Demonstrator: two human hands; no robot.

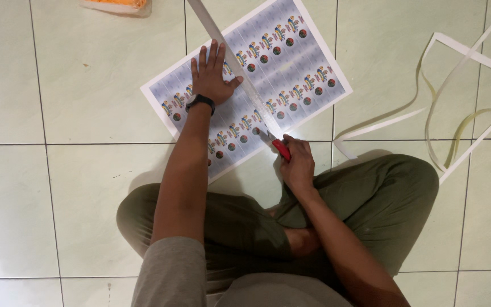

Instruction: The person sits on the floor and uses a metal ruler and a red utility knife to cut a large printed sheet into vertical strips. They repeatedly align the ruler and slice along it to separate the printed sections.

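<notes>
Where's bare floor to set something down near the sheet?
Free: the tiles left of the printed sheet, beyond the left hand, and the tiles below the paper strips, right of the knee. Crowded: along the ruler, where the right hand holds the red cutter.

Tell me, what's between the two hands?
The metal ruler lies between them, on the printed sheet. The left hand presses beside it; the right hand holds a red cutter at its edge. Head view.
</notes>
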